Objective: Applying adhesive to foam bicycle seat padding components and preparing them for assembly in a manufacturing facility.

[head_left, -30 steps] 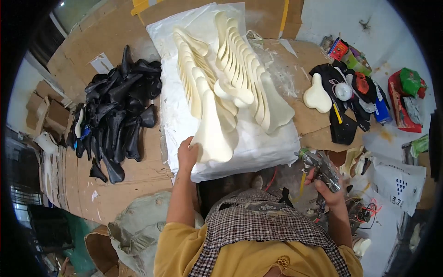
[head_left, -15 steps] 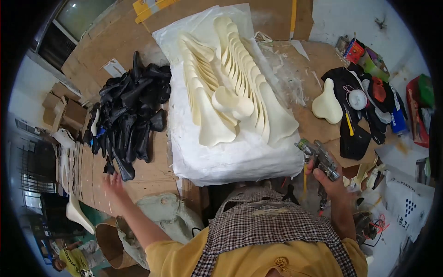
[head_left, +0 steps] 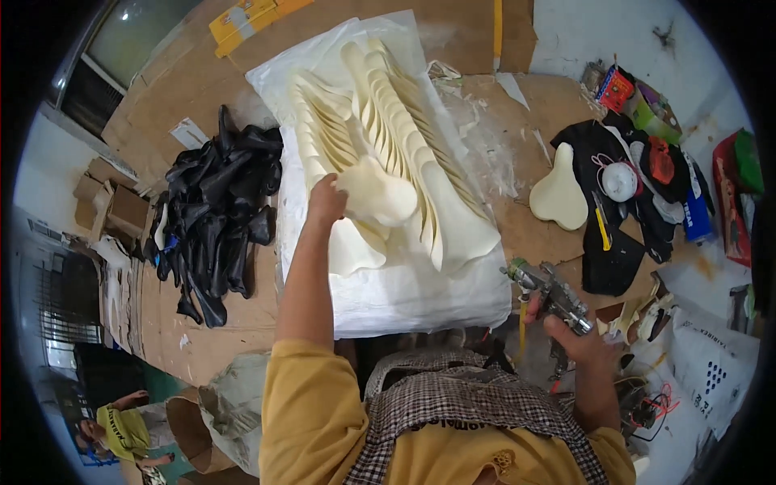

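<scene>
Got a cream, saddle-shaped, foam-looking pad (head_left: 378, 192) pinched by its left edge in the left grip (head_left: 326, 200), over overlapping rows of matching cream pads (head_left: 408, 141). Clutching a silver metal spray gun (head_left: 558, 297) in the right grip (head_left: 582, 339). Could topple those rows by swinging low, or lose the pad from too skimpy a pinch.

Two hands show: one left hand (head_left: 327, 200) at the centre of the frame, one right hand (head_left: 578, 338) at the lower right, with one spray gun (head_left: 556, 299). Two rows of cream pads (head_left: 459, 230) fill the upper centre, overlapped too closely to count singly; one held pad (head_left: 378, 192) is at the centre, one loose pad (head_left: 559, 190) at the right. One black heap (head_left: 218, 210), its pieces uncountable, is at the left; one co-worker (head_left: 125, 428), lower left.
</scene>
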`<state>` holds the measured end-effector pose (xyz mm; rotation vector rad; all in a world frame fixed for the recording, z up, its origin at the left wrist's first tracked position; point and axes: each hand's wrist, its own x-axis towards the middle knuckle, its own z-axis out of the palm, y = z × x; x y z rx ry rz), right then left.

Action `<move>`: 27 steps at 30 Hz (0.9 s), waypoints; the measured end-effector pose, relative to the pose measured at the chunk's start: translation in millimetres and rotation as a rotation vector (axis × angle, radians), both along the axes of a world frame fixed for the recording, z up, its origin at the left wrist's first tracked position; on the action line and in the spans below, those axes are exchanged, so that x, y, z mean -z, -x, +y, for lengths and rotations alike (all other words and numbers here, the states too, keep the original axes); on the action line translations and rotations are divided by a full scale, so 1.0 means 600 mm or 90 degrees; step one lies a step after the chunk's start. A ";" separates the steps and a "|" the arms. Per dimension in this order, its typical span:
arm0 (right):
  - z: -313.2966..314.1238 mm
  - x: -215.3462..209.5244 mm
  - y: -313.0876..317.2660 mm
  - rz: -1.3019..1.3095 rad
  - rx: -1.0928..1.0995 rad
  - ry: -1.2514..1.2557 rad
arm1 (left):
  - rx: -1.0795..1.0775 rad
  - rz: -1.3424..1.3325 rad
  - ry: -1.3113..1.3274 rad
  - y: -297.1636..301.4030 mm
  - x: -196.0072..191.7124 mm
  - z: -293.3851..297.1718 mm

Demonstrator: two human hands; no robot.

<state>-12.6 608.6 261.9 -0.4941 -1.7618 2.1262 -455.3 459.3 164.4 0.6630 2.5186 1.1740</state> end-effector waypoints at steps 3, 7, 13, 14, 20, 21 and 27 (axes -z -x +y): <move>-0.012 -0.041 0.013 0.048 -0.045 0.051 | -0.009 0.174 -0.091 -0.033 0.017 -0.097; -0.037 -0.082 0.010 -0.018 -0.088 0.039 | -0.082 0.240 -0.127 -0.114 0.013 -0.132; -0.110 -0.120 0.030 -0.009 -0.013 -0.022 | -0.119 0.153 -0.149 -0.140 0.055 -0.195; -0.120 -0.120 0.032 -0.011 -0.014 -0.024 | -0.126 0.123 -0.163 -0.142 0.061 -0.204; -0.166 -0.100 0.021 -0.001 0.003 -0.082 | -0.154 -0.026 -0.332 -0.135 0.105 -0.282; -0.163 -0.098 0.020 -0.036 -0.065 -0.101 | -0.172 -0.013 -0.368 -0.121 0.123 -0.318; -0.193 -0.066 0.027 -0.193 -0.080 -0.156 | -0.313 -0.101 -0.528 -0.073 0.132 -0.483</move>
